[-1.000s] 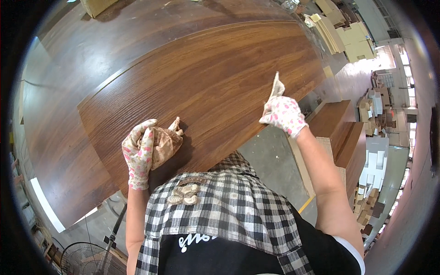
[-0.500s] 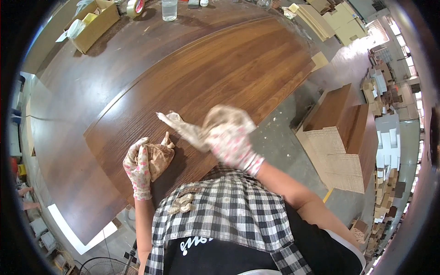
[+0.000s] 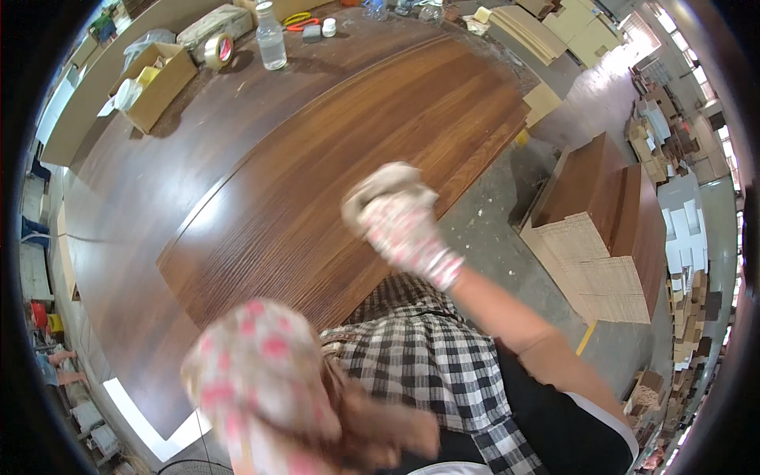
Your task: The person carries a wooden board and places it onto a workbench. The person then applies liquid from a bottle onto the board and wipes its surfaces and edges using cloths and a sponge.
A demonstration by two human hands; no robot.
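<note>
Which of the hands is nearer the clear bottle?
Right. The right hand is over the brown panel, short of the bottle; the left hand is farther back, near the apron.

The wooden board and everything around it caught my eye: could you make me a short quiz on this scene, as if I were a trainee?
1. True or false: the right hand is bare.
2. Beyond the wooden board, what stands just right of the tape roll? A) a lamp B) a clear bottle C) a potted plant
3. Which hand looks nearer the camera, the left hand or the right?

Key: 1. False; it wears a pink-spotted glove. 2. B. 3. The left.
</note>
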